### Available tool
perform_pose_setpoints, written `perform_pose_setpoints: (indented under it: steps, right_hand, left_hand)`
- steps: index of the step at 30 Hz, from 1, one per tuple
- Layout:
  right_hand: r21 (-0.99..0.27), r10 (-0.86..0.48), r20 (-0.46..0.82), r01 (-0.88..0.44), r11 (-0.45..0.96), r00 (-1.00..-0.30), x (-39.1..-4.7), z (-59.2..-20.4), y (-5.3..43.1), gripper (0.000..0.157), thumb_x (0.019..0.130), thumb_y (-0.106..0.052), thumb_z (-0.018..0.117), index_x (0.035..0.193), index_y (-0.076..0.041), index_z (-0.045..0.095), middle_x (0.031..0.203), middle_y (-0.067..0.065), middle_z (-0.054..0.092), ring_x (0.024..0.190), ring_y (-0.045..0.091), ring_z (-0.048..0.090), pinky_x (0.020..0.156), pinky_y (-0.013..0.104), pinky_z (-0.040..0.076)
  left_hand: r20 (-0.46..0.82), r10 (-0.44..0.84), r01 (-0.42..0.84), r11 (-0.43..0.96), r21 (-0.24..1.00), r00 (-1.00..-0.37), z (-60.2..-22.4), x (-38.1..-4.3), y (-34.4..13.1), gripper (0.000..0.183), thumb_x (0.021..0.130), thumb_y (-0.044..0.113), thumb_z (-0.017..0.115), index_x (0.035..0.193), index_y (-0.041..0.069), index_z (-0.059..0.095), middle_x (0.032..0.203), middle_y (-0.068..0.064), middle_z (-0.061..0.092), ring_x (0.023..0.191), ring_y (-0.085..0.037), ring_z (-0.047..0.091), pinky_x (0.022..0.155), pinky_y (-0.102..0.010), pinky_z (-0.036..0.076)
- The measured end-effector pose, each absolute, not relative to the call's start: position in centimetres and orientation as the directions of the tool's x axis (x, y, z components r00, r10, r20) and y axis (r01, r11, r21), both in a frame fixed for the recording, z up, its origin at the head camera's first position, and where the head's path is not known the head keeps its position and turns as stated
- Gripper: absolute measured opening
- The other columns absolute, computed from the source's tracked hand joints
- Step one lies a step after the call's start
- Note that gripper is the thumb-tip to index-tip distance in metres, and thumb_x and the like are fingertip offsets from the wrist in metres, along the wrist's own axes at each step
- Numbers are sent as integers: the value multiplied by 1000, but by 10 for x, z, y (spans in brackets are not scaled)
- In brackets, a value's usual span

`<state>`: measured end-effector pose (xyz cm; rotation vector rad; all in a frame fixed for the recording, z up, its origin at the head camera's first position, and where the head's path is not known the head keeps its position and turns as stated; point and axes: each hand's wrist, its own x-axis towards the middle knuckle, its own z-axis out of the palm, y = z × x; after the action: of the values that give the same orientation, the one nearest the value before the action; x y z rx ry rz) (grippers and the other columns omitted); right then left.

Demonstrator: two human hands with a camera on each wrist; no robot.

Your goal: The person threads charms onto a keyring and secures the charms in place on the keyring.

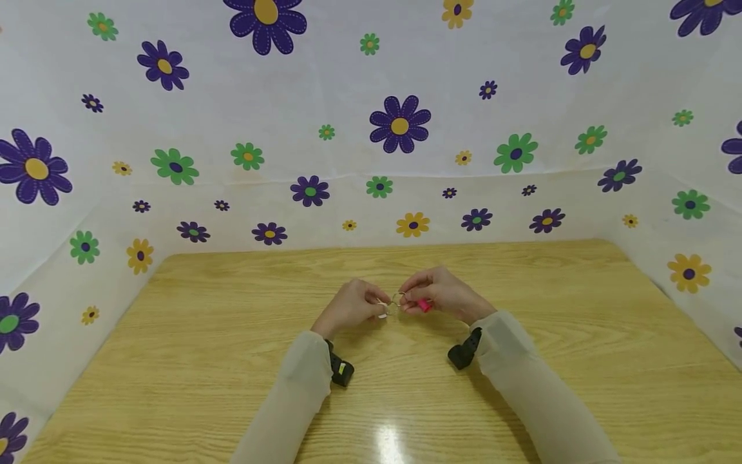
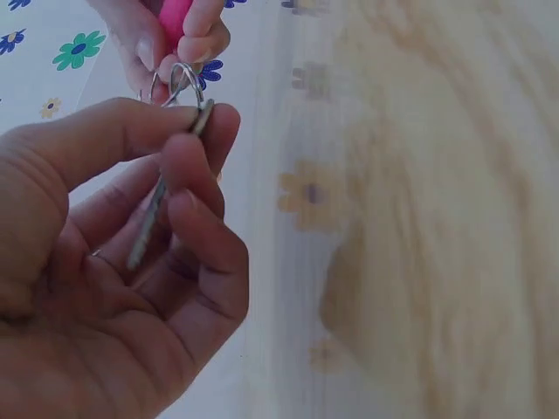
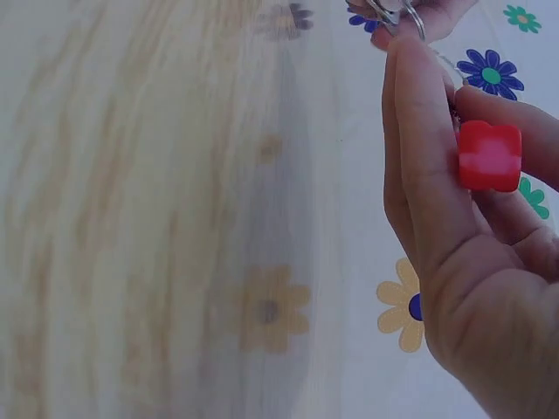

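My left hand (image 1: 351, 305) pinches a metal key (image 2: 147, 225) between thumb and fingers, its toothed blade pointing back toward the palm. Thin metal rings (image 2: 183, 78) link at the key's head and span the small gap between both hands. Opposite, my right hand (image 1: 447, 295) holds the ring side with its fingertips, and a bright pink-red keychain piece (image 3: 489, 157) lies against its fingers. Part of that piece is hidden by the fingers in the left wrist view. Both hands are just above the table, fingertips nearly meeting.
A wood-grain table (image 1: 232, 399) lies beneath both arms. White cloth (image 1: 324, 77) printed with purple, green and yellow flowers hangs behind and along both sides. Black wrist cameras (image 1: 342, 372) are strapped below the pale sleeves (image 1: 290, 399).
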<state>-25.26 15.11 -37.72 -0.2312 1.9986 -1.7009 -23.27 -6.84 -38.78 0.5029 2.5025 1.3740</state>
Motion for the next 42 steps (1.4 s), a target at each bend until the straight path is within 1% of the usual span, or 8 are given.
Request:
perform_pose_setpoints:
  steps: [7,10,14,19,26,35,37,42]
  right_hand:
    - [-963,-468,-233,136,231,-852,-252,-379,149,14,100,4,57,107,13,64,95,14,71,82,19,70,77,30,58]
    - [-956,-467,-226,103,275,-855,-251,-378,151,12,100,2,57,102,11,65,89,12,69,75,17,65,71,26,56]
    - [-947,-494,-240,88,310,-836,-249,-377,154,11,101,2,56,100,11,62,80,12,64,65,15,57,62,24,52]
    - [-945,-528,-260,102,309,-809,-247,-377,157,9,100,3,56,100,11,59,77,12,63,60,14,60,60,26,55]
    - [-953,-534,-241,95,286,-810,-246,-378,157,10,100,1,55,99,9,59,80,14,65,63,14,63,63,27,55]
    - [-964,-500,-217,103,244,-838,-245,-380,152,10,99,-1,54,95,7,59,75,12,65,60,15,59,59,27,51]
    - [-966,-501,-213,104,237,-839,-246,-381,151,11,99,-1,53,94,8,59,74,12,66,59,15,58,58,26,49]
    - [-966,-524,-212,95,241,-825,-246,-380,151,11,100,0,51,99,8,59,78,13,64,62,16,61,61,27,53]
  left_hand:
    - [-44,412,188,504,843,-910,-388,-231,-69,9,94,2,67,98,-1,75,85,-6,74,68,-16,63,58,-25,46]
    - [-37,409,188,496,848,-912,-387,-232,-69,12,95,3,66,101,-2,75,86,-8,75,69,-16,65,59,-24,46]
    - [-32,390,176,484,857,-920,-387,-232,-69,15,95,2,66,106,-3,75,86,-8,76,68,-17,66,56,-23,43]
    - [-43,379,153,471,869,-924,-387,-232,-68,14,95,1,67,106,-3,75,85,-9,75,66,-15,65,52,-22,38]
    - [-16,378,186,491,851,-926,-387,-231,-66,12,95,1,67,102,-2,76,84,-7,75,66,-14,65,51,-22,41]
    - [83,407,312,537,784,-910,-387,-228,-60,11,88,-1,71,96,-1,78,88,-7,76,81,-16,70,66,-24,51]
    - [79,409,312,542,780,-909,-387,-228,-58,11,88,-1,72,97,-1,78,89,-7,76,82,-16,70,67,-25,52]
    - [61,385,284,554,782,-921,-387,-227,-58,13,87,1,71,98,2,79,91,-6,76,86,-17,70,67,-26,52]
